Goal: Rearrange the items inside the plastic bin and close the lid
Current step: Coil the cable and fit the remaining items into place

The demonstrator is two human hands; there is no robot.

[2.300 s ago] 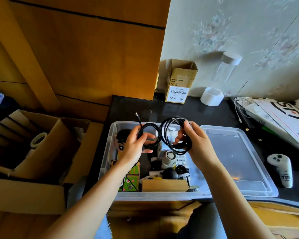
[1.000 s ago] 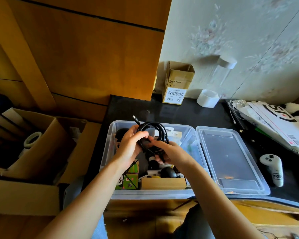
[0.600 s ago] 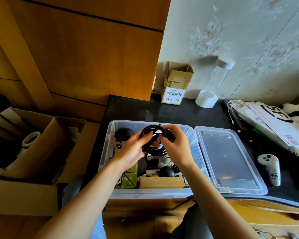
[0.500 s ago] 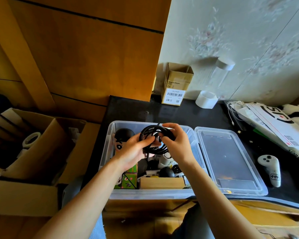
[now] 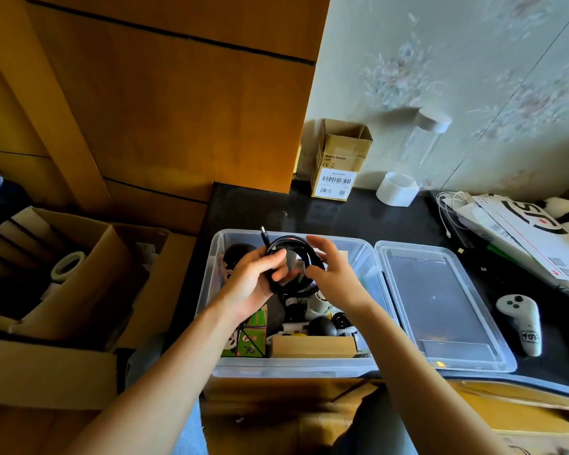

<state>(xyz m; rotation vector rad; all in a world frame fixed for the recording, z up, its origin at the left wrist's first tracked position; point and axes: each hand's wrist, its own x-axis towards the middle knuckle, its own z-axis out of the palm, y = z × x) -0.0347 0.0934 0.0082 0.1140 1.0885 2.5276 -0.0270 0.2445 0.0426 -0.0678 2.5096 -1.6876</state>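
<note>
Coiled black cable [image 5: 289, 269] gripped in left hand [image 5: 252, 284] over clear plastic bin [image 5: 212, 292], right hand [image 5: 334, 274] fingers straight against the coil; clear lid [image 5: 440, 310] lay alongside.

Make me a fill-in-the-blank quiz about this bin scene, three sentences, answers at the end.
1. The left hand grips a coiled black ____ above the clear plastic bin.
2. The bin's lid lies flat on the black counter to the bin's ____.
3. The white game controller lies on the counter, ____ the bin.

Answers: cable; right; outside
</note>
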